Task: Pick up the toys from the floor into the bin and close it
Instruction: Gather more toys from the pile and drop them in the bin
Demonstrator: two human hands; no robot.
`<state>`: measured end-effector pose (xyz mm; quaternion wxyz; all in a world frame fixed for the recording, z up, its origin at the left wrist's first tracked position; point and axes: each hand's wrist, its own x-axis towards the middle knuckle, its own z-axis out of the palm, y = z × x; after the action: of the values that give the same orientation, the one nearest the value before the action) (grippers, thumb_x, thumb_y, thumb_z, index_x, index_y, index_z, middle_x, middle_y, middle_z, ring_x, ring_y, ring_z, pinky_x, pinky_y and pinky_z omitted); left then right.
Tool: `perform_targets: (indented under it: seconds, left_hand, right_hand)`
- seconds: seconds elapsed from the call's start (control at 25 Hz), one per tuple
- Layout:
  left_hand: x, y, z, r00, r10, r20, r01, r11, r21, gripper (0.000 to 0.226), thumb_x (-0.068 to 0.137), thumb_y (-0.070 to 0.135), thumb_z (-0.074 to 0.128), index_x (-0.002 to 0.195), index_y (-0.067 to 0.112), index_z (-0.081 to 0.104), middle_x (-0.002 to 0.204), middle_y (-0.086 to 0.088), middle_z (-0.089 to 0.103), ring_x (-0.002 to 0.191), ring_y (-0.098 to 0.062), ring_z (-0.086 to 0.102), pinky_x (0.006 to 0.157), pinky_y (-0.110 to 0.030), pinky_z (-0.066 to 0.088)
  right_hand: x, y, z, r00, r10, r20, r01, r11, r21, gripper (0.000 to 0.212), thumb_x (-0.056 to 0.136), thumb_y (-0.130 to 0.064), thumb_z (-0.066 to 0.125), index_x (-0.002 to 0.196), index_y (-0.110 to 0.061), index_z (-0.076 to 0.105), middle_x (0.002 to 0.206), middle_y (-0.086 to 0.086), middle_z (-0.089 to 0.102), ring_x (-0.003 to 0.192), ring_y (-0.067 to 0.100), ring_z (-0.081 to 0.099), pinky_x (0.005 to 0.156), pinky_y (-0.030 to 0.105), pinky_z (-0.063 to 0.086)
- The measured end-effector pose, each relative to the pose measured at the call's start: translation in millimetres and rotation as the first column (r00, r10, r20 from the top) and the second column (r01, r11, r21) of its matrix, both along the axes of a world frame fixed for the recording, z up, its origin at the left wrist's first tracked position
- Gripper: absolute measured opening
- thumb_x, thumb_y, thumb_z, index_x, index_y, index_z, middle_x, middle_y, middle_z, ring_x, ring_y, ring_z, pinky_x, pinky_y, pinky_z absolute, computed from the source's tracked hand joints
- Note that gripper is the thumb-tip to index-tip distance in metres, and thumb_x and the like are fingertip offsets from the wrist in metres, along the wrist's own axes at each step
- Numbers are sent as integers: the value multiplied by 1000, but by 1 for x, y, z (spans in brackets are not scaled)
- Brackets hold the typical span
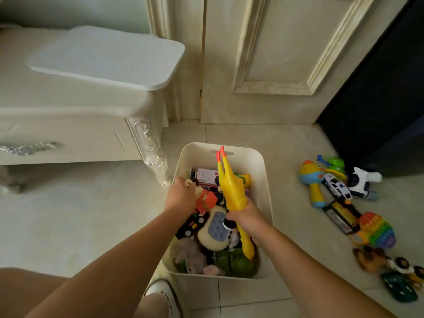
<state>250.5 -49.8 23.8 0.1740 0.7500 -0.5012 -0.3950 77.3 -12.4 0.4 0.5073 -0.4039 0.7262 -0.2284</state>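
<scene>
Leftmost, the left grip point(181, 198) curls round an orange toy point(206, 202) above the full cream bin point(263, 180) on the floor point(91, 214), the right grip point(246, 218) clasps a long yellow rubber chicken point(231, 189), orange feet up, and loose toys point(378, 230) lie further right.
</scene>
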Motion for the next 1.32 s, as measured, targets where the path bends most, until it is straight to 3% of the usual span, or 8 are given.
perform_targets:
  seconds: [0.08, 0.2, 0.36, 0.56, 0.68, 0.84, 1.04, 1.32]
  left_hand:
    - [-1, -1, -2, 996, -10, 86, 17, 997, -81, 33, 100, 15, 41, 129, -1, 41, 115, -16, 51, 84, -22, 54, 85, -38, 48]
    - [-7, 0, -7, 992, 113, -58, -120, 986, -118, 39, 100, 9, 38, 133, -8, 30, 115, -26, 48, 86, -29, 48, 88, -43, 44]
    - [-14, -1, -8, 950, 246, -190, -266, 960, -85, 43, 99, 12, 42, 136, -3, 25, 127, -28, 50, 104, -38, 57, 85, -41, 47]
    - [-30, -25, -1, 708, 462, -534, -510, 858, 65, 45, 97, 27, 49, 133, 3, 35, 114, -14, 56, 80, -23, 59, 66, -29, 47]
    - [-31, -26, -16, 866, 359, -348, -304, 931, 204, 48, 100, 36, 39, 136, 5, 41, 129, -13, 55, 115, -30, 55, 89, -31, 40]
    - [-18, -9, -22, 935, 242, -258, -206, 965, 161, 42, 103, 24, 30, 141, 16, 43, 133, -13, 56, 122, -31, 52, 98, -34, 39]
    - [-6, -6, -25, 940, 260, -221, -228, 961, 158, 48, 103, 31, 21, 138, 14, 49, 136, -17, 53, 123, -32, 50, 108, -39, 38]
    - [-1, 3, -13, 878, 297, -375, -261, 954, 144, 59, 98, 49, 18, 139, 19, 48, 137, -9, 54, 127, -30, 50, 110, -45, 37]
  right_hand:
    - [1, 0, -6, 994, -71, 88, 72, 997, -12, 67, 72, -9, 73, 131, -16, 44, 121, 14, 59, 97, 31, 65, 55, 31, 56]
    - [3, -4, -11, 981, -134, 143, 137, 991, -10, 62, 76, -12, 75, 131, -13, 46, 112, 16, 63, 91, 27, 67, 52, 22, 52]
    - [8, -17, -8, 974, -163, 156, 168, 985, -22, 47, 74, -15, 76, 117, -11, 56, 103, 15, 67, 82, 24, 69, 65, 32, 56]
    - [23, -24, -7, 963, -202, 180, 213, 976, -41, 53, 56, -27, 75, 106, -18, 63, 119, 13, 58, 87, 26, 70, 68, 36, 60]
    - [20, -26, -2, 973, -172, 155, 177, 984, -25, 40, 70, -17, 76, 107, -14, 60, 109, 13, 62, 77, 19, 67, 55, 21, 55]
    - [15, -27, -3, 981, -169, 100, 174, 984, -44, 31, 79, -7, 71, 99, -20, 51, 104, 11, 59, 76, 16, 61, 49, 18, 45]
    - [41, -38, 3, 981, -147, 129, 156, 986, -63, 33, 77, -9, 70, 106, -16, 56, 87, 2, 62, 90, 26, 68, 77, 35, 56]
    - [58, -23, 5, 998, -55, 9, 54, 997, 63, 40, 77, -22, 66, 112, -14, 49, 78, 9, 62, 53, 21, 58, 51, 31, 51]
